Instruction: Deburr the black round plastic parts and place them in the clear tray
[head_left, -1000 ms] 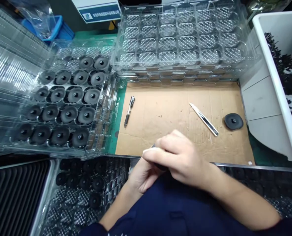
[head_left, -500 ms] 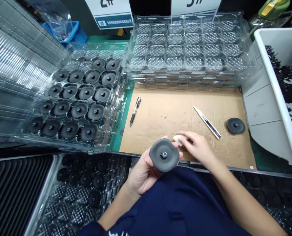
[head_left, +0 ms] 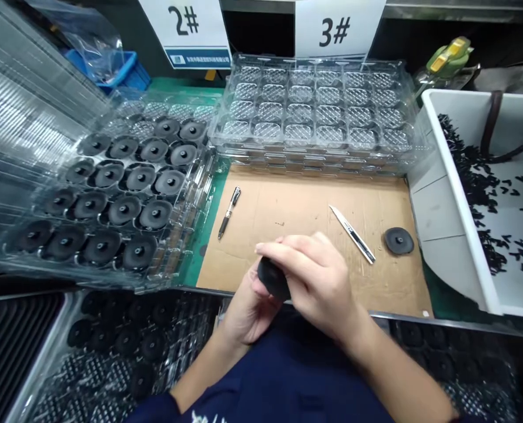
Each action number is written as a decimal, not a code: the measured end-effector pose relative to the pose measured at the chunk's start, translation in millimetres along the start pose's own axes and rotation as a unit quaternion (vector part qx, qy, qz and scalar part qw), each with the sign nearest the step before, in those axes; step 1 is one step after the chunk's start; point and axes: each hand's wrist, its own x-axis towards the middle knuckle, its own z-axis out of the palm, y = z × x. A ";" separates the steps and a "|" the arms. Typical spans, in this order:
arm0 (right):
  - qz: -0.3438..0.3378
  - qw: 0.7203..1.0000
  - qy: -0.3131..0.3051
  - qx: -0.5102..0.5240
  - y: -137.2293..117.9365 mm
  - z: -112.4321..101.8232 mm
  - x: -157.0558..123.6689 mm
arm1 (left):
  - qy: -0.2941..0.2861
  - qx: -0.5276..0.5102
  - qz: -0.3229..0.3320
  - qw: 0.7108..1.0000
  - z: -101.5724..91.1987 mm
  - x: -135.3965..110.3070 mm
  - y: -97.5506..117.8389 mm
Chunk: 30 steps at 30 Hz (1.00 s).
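A black rubber disc (head_left: 272,280) is tilted up in my left hand (head_left: 246,314), whose fingers are wrapped round its lower edge. My right hand (head_left: 318,279) is curled over the disc's right side and top, its fingers bent against it. Whatever lies inside the right fingers is hidden; the small white piece seen earlier does not show. A similar black disc with a metal stud at its centre (head_left: 399,241) rests on the cardboard (head_left: 283,202) to the right. Beside it lies a white utility knife (head_left: 353,234), and a pen (head_left: 229,212) is at the left.
At the left a clear tray (head_left: 144,128) holds rows of black discs. Stacked clear trays (head_left: 314,132) stand at the back. A white bin (head_left: 459,194) with small black pieces is on the right. A blue basket (head_left: 131,70) sits back left. More trays are below the table edge.
My right hand has moved left from the cardboard onto the disc, and the white piece it pinched is out of sight. The disc has tipped from facing up to edge-on. The view has shifted.
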 end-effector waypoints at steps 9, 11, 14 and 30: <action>0.264 0.954 -0.038 0.138 62.8 11.7 -45.6 | -0.052 -0.077 -0.027 0.995 -8.9 -0.2 4.8; 0.258 0.958 -0.057 0.108 73.6 29.0 -50.7 | -0.061 -0.102 -0.043 0.992 -10.2 0.7 1.7; 0.232 0.964 -0.087 0.098 81.6 51.1 -52.0 | -0.072 -0.128 -0.059 0.987 -8.3 1.8 0.5; 0.231 0.964 0.004 0.128 64.1 22.0 -59.6 | -0.057 0.325 0.241 0.913 -0.2 6.1 7.4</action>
